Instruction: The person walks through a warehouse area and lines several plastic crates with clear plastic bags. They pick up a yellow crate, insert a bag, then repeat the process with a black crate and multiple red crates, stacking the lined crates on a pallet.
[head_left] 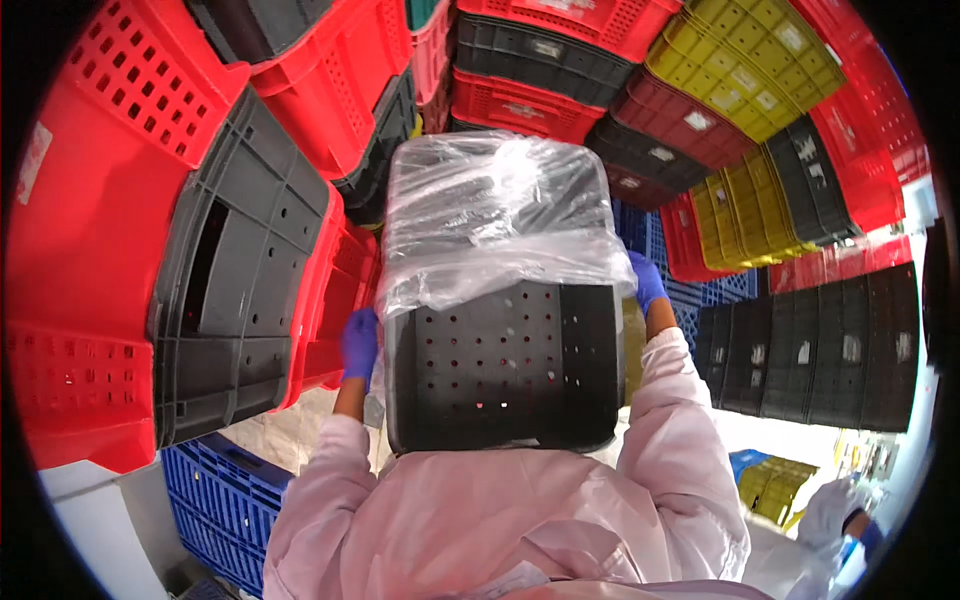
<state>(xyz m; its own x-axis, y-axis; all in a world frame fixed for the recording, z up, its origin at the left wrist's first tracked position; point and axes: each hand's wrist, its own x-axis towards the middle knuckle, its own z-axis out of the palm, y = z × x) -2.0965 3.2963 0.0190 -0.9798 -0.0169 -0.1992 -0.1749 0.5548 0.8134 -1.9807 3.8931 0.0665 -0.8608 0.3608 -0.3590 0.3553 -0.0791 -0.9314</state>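
I carry a black perforated plastic crate (500,365) against my chest, its near wall facing me. Clear plastic film (500,215) lines it and drapes over its far rim. My left hand (358,343), in a purple glove, grips the crate's left side. My right hand (647,282), also gloved in purple, holds its right side. Both pink sleeves rise from the lower edge.
Stacks of red crates (110,180), black crates (235,280) and yellow crates (760,60) tower on the left, ahead and to the right. Blue crates (225,500) sit low at the left. Another person's white-gloved hand (830,515) shows at the lower right.
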